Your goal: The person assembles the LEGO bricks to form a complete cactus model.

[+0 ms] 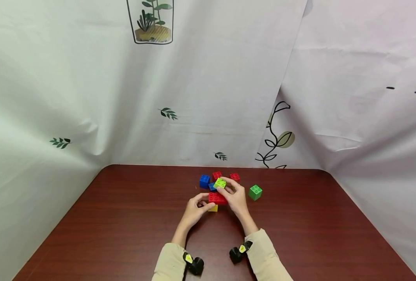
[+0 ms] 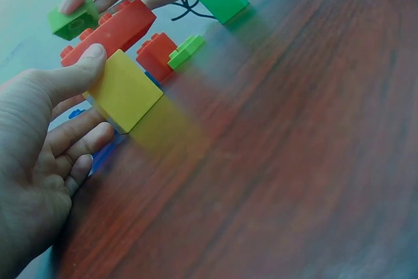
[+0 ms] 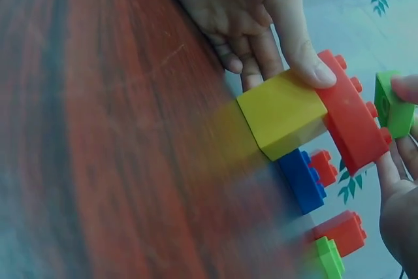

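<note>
A long red brick [image 1: 217,198] sits on top of a yellow block [image 2: 127,89] that stands on the table, its end overhanging to the right. My left hand [image 1: 194,212] grips these joined pieces from the left, thumb on the near side where red meets yellow. Between the thumb and fingers of my right hand [image 1: 235,199] is a small lime green brick [image 1: 220,183]. In the right wrist view that green brick [image 3: 393,106] is held just above the red brick's studs, with a gap between them. Part of my right hand lies outside that view.
Behind the hands on the brown table [image 1: 130,226] are a blue brick [image 1: 204,181], another blue brick [image 1: 212,187] and two red bricks [image 1: 216,175]. A green block [image 1: 255,192] stands to the right. A thin lime piece [image 2: 186,51] lies by a red brick. White cloth hangs behind.
</note>
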The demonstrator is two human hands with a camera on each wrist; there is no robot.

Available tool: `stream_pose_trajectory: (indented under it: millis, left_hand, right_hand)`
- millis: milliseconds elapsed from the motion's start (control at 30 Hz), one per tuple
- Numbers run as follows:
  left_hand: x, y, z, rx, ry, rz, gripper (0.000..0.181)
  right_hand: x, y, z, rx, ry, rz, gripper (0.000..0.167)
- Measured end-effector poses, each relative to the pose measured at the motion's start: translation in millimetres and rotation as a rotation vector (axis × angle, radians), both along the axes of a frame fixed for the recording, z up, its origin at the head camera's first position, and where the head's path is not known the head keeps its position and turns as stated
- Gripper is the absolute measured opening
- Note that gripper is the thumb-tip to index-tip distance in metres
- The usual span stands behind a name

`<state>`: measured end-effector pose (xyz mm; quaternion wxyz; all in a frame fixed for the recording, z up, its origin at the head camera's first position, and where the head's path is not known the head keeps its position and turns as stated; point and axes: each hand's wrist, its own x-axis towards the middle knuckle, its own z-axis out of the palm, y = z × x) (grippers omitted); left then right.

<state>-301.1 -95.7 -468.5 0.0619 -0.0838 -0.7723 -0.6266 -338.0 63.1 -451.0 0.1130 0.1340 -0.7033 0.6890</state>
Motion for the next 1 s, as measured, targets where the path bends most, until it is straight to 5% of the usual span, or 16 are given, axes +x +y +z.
stream_pose_trajectory:
  millis: [167, 367, 633, 800, 1000]
  left_hand:
    - [-9.7, -1.5, -15.1, 0.004, 0.007, -0.006, 0.032]
    - [-9.8, -3.7, -15.9, 0.010, 0.012, -0.038, 0.033]
    - [4.7, -1.0, 8.5, -0.010, -0.004, -0.012, 0.030]
    - [-9.4, -1.9, -14.8, -0.013, 0.007, 0.003, 0.029]
    - [-9.4, -5.1, -16.7, 0.012, 0.031, -0.030, 0.029]
  right_hand:
    - [1.4, -3, -1.3, 0.012, 0.013, 0.019, 0.037]
    - [3.5, -5, -0.4, 0.075, -0.005, 0.025, 0.037]
    - [25.2, -7, 29.2, 0.168, -0.032, 0.077, 0.036]
    - [30.6, -7, 36.5, 0.217, -0.038, 0.103, 0.035]
    - [30.8, -7, 38.1, 0.259, -0.030, 0.125, 0.035]
